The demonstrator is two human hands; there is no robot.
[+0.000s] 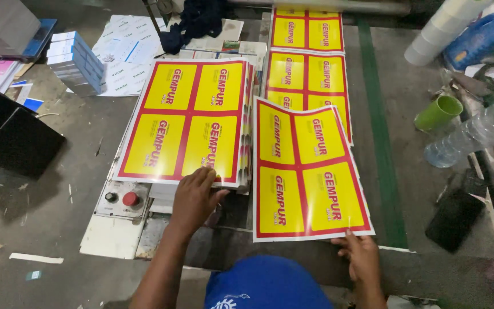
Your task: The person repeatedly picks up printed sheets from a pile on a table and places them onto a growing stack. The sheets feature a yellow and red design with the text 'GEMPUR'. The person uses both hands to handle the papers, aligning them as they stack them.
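A thick stack of printed sheets (190, 114), each with yellow panels and red borders, lies on a machine table. My left hand (194, 197) rests flat on the stack's near edge, fingers spread on the top sheet. A single loose sheet (307, 171) of the same print lies to the right, slightly tilted and curled at its far edge. My right hand (362, 254) pinches that sheet's near right corner. More of the same sheets (307, 74) lie in a row beyond it.
A control panel with a red button (130, 199) sits below the stack. Stacked small boxes (75, 60) stand at the far left. A green cup (438, 111), a clear plastic bottle (475, 134) and a white roll (441, 28) are at the right, past a green stripe (381, 137).
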